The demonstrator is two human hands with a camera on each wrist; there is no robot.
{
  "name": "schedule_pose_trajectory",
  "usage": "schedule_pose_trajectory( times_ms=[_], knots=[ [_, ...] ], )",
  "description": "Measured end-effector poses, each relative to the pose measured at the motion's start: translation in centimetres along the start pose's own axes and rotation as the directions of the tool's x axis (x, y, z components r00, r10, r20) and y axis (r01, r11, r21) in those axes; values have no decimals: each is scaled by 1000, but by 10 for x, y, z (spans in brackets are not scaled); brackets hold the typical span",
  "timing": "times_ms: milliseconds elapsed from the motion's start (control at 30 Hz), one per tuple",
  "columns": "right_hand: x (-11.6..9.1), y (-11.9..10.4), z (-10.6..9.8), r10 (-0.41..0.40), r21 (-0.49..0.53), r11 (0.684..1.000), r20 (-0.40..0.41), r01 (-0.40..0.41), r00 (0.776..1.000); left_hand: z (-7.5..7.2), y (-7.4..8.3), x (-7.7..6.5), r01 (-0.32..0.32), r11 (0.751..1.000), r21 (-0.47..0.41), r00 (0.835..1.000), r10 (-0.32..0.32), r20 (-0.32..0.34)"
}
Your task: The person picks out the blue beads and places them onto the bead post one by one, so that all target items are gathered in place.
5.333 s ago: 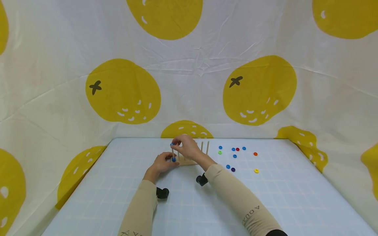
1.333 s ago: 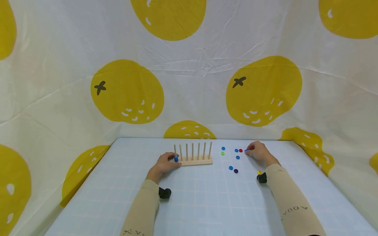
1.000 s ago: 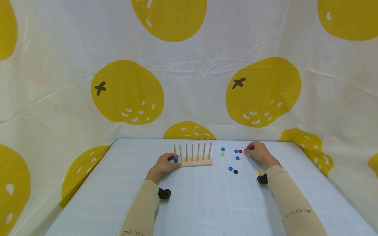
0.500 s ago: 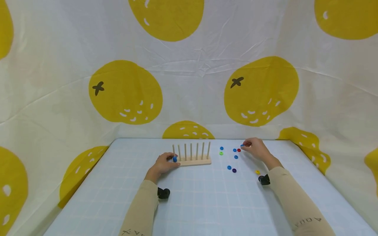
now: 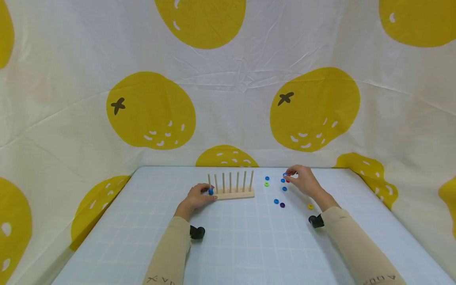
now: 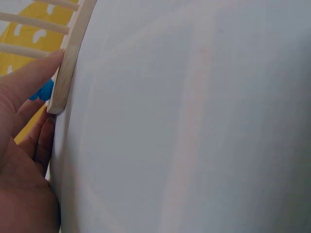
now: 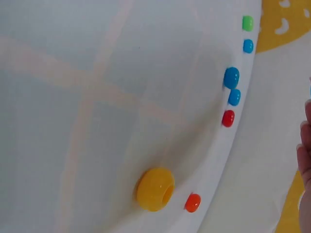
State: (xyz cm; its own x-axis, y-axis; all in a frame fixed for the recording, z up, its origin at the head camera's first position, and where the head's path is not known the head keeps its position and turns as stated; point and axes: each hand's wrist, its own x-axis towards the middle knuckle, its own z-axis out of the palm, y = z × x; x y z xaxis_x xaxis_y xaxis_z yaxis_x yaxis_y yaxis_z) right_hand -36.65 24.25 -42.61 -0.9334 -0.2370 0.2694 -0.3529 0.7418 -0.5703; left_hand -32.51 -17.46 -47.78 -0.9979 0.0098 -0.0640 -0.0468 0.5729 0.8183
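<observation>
A wooden peg stand (image 5: 235,195) with a row of upright pegs sits on the table. Its left end is gripped by my left hand (image 5: 196,196), thumb along the front of the base and fingers behind. Blue beads (image 5: 210,191) sit low on the leftmost peg, partly covered by that hand in the left wrist view. My right hand (image 5: 303,181) pinches another blue bead (image 5: 285,174) between thumb and fingertips, raised above the loose beads. In the right wrist view only a few fingers (image 7: 306,141) of this hand show at the edge.
Right of the stand lie several loose beads: a green bead (image 5: 266,184), blue ones, a red bead (image 5: 287,181), a purple bead (image 5: 282,205) and a yellow bead (image 5: 310,206). An orange-red bead (image 7: 193,203) shows in the right wrist view. A fruit-print curtain (image 5: 231,114) surrounds the table.
My right hand left the leftmost peg, reached right, picked up a blue bead from the table and now carries it up and leftward. My left hand stays on the stand.
</observation>
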Motion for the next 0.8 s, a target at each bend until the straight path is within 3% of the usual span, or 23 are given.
schedule_pose_trajectory(
  times_ms=[267, 533, 800],
  knots=[
    [-5, -18, 6, -51, 25, 998, -18, 51, 999, 0, -1, 2, 5, 1000, 4, 1000, -5, 4],
    [-6, -38, 11, -163, 15, 986, -71, 164, 984, -2, 1, 2, 11, 1000, -7, 1000, -11, 3],
    [-7, -61, 23, -177, 78, 980, -57, 181, 983, -1, -1, 3, 24, 1000, -2, 1000, -24, 4]
  ],
)
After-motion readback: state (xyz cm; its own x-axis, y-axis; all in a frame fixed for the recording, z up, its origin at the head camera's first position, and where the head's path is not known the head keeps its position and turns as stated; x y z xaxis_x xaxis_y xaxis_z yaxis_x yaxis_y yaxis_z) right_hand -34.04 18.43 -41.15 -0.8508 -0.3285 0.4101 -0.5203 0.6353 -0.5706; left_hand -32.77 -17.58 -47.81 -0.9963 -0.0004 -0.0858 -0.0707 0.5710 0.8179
